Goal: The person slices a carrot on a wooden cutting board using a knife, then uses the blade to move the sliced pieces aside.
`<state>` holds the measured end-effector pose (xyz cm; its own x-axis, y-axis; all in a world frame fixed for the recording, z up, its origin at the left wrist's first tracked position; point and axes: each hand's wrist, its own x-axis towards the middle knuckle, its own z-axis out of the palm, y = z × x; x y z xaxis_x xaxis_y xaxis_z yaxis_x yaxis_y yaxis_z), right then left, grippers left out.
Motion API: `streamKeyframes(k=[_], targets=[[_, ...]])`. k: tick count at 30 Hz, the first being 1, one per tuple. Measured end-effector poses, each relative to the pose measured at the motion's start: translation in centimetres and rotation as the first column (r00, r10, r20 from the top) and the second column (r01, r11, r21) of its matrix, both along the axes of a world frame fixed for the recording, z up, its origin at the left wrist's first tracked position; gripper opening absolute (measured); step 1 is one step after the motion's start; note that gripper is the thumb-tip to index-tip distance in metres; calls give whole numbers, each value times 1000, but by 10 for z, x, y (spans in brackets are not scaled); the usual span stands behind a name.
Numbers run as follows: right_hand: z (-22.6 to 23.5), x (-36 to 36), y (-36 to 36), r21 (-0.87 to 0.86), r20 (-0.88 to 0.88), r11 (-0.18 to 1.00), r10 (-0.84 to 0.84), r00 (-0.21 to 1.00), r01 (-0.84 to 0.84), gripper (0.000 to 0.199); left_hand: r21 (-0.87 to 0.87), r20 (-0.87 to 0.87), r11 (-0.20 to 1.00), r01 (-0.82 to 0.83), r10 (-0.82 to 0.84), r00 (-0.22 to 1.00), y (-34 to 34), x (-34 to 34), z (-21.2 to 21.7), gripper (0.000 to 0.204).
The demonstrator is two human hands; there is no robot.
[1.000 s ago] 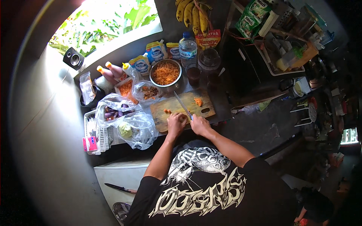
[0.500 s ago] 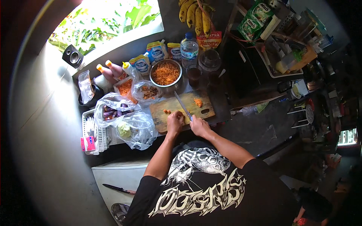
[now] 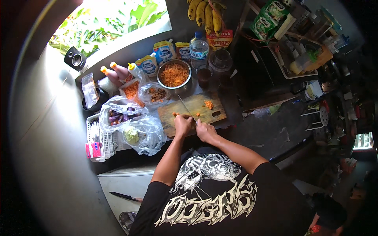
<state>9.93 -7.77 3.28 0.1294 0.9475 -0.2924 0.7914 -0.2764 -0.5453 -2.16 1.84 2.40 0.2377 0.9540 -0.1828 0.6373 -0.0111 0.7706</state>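
My right hand (image 3: 206, 131) is closed around the handle of a kitchen knife (image 3: 185, 104), whose blade slants up and left across a wooden cutting board (image 3: 167, 125). Beside it my left hand (image 3: 183, 125) is curled on the board, close against the blade; what its fingers hold is hidden. An orange carrot piece (image 3: 174, 114) shows at the left hand's fingertips. Another small carrot chunk (image 3: 198, 115) lies right of the blade. Near the board's handle hole sits a small heap of shredded carrot (image 3: 208, 104).
Behind the board stand a metal bowl (image 3: 190, 74) of shredded carrot, a bag of chopped food (image 3: 157, 94), a water bottle (image 3: 199, 51) and a dark glass (image 3: 204, 76). At left are a plastic bag (image 3: 151, 135) with a cabbage and a white basket (image 3: 108, 145). Another knife (image 3: 122, 195) lies lower left.
My hands have come closer together, and the blade has swung a little left. A carrot chunk now shows right of the blade. The view has shifted slightly.
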Motion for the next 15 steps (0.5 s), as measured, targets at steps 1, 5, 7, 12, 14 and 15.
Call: streamKeyframes(k=[1, 5, 7, 12, 14, 15], targets=[[3, 1, 1, -1, 2, 1000, -2, 1000, 2, 29, -1, 2, 1000, 2, -2, 1000, 4, 0, 1, 23], [14, 6, 2, -47, -49, 998, -40, 998, 38, 27, -352, 7, 935, -47, 53, 999, 21, 1, 9, 22], [21, 8, 4, -58, -69, 997, -57, 996, 53, 27, -396, -9, 918, -27, 26, 1000, 23, 0, 11, 20], [31, 2, 8, -85, -5, 995, -46, 999, 45, 30, -372, 16, 928, 24, -19, 1000, 25, -3, 7, 19], [33, -1, 8, -93, 1, 995, -41, 999, 41, 30, -379, 20, 925, 20, -14, 1000, 26, -6, 1, 19], [34, -3, 8, -103, 8, 994, -35, 999, 36, 31, -386, 26, 922, 17, -8, 1000, 26, -7, -1, 19]])
